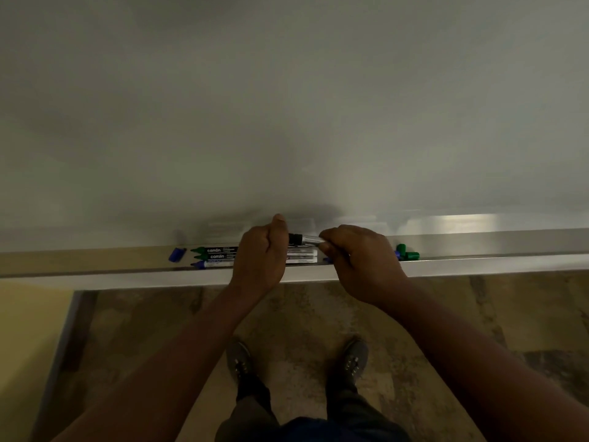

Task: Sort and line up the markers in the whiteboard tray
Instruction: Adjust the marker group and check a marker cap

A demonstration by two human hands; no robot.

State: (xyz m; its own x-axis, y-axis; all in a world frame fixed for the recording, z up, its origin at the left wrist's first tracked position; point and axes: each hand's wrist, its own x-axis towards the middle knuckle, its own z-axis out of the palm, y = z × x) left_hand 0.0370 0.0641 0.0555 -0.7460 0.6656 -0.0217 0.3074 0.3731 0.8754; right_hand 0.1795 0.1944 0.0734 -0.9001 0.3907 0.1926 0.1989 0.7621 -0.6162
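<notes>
Gripping one black marker (305,239) above the tray (478,263), both hands' fingers (325,244) pinch its ends.

Two green-tipped markers (213,252), one blue-tipped marker (210,264), blue cap (177,254), green caps (408,252)

Markers: two green (213,250), one blue (208,264), one held (306,239). Loose caps: one blue (177,254), two green (411,255).
</notes>
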